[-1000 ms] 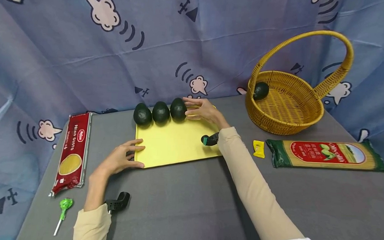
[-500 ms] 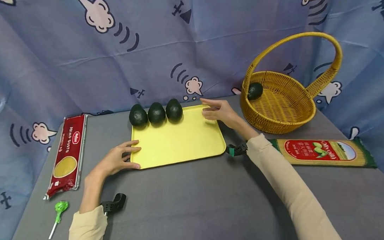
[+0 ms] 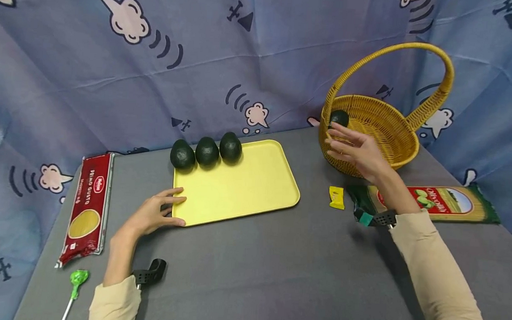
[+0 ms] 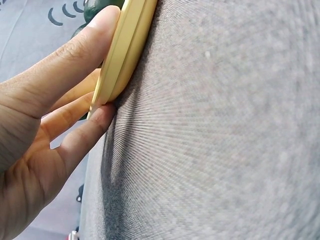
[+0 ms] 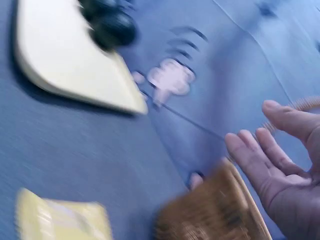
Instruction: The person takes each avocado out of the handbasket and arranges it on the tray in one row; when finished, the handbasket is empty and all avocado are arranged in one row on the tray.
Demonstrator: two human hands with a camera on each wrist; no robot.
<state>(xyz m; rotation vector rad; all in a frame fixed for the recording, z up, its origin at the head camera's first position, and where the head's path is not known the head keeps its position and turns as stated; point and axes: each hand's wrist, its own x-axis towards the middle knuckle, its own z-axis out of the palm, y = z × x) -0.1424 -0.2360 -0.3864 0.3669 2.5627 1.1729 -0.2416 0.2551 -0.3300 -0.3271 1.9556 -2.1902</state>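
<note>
My left hand (image 3: 152, 213) holds the left edge of a yellow tray (image 3: 238, 192) near its front corner; in the left wrist view the thumb lies along the tray rim (image 4: 120, 60) and the fingers sit at its corner. Three dark green avocados (image 3: 207, 152) stand in a row along the tray's back left. Over the front left part of a woven basket (image 3: 376, 107) is my right hand (image 3: 359, 156), fingers spread and holding nothing. Behind its fingertips, another avocado (image 3: 339, 117) lies inside the basket, partly hidden.
A red spaghetti pack (image 3: 87, 208) and a green lollipop (image 3: 77, 285) lie at the left. A yellow wrapped candy (image 3: 336, 197) lies between the tray and a green-ended pasta pack (image 3: 449, 202), which the right forearm partly covers. Patterned cloth (image 3: 200, 59) hangs behind.
My right hand has left the rightmost avocado on the tray and moved right, over to the basket. The left hand has stayed at the tray's edge. The head view has shifted slightly.
</note>
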